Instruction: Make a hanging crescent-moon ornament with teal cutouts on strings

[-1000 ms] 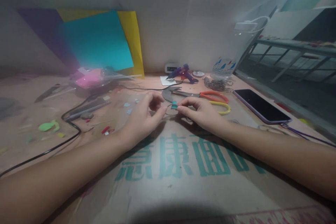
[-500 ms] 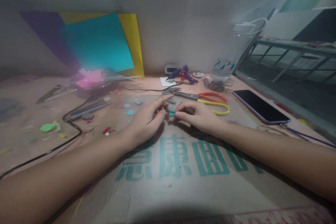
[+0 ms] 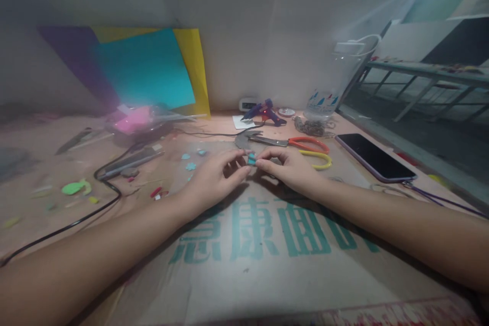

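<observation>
Between my two hands is a small blue piece (image 3: 251, 159), perhaps foam or paper; its exact shape is too small to tell. My right hand (image 3: 288, 165) pinches its right side between thumb and forefinger. My left hand (image 3: 221, 173) has its thumb and curled forefinger closed at the piece's left edge. Scissors (image 3: 275, 141) with one orange and one yellow handle lie just behind my hands, the yellow handle partly hidden by the right one. Several light-blue cutouts, one a flower shape (image 3: 190, 166), lie beside my left hand.
Behind stand a purple glue gun (image 3: 265, 111) with a red light, a clear plastic cup (image 3: 321, 104) and coloured sheets (image 3: 148, 71). A phone (image 3: 376, 157) lies right. A black cable (image 3: 72, 224) crosses the left side among scraps and a pink bundle (image 3: 133, 119). Printed cardboard (image 3: 244, 280) lies underneath.
My left forefinger, stretched out before, has curled in toward the blue piece. More of the piece shows now. My right hand keeps its pinch. The view has shifted slightly.
</observation>
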`<state>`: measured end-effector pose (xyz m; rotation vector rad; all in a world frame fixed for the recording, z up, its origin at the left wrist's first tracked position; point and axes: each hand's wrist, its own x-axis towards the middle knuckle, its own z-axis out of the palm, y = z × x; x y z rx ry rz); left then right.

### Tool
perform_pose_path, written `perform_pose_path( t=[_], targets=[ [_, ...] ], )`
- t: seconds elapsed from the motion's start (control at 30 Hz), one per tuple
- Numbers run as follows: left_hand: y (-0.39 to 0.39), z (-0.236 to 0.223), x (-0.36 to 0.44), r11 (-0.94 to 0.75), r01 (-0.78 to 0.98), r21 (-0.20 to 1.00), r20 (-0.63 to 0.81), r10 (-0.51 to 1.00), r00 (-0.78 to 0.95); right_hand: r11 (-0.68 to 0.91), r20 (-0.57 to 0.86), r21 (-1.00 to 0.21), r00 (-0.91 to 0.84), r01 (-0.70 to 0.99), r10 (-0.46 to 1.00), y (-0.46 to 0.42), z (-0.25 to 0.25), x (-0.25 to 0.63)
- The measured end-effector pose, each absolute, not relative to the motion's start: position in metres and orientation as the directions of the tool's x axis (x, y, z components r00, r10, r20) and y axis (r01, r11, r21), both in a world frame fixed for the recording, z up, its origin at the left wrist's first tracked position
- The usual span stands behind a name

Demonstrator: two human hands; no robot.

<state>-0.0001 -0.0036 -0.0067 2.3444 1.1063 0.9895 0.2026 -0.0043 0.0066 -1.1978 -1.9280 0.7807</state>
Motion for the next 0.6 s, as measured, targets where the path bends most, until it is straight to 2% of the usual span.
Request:
perform_pose_path(
  t=[0.2,0.6],
  targets=[
    [-0.0029,-0.0088,-0.0014,-0.666,0.476,0.575,0.447,0.743,0.499,0.38,0.218,-0.801,-0.366,0.462,0.904,-0.0039,0.0048,0.2023],
    [-0.0061,-0.0099,-0.0017,-0.69,0.509,0.515,0.492,0.724,0.483,0.522,0.289,-0.722,-0.488,0.454,0.824,0.0007,-0.0016,0.2036]
  ],
)
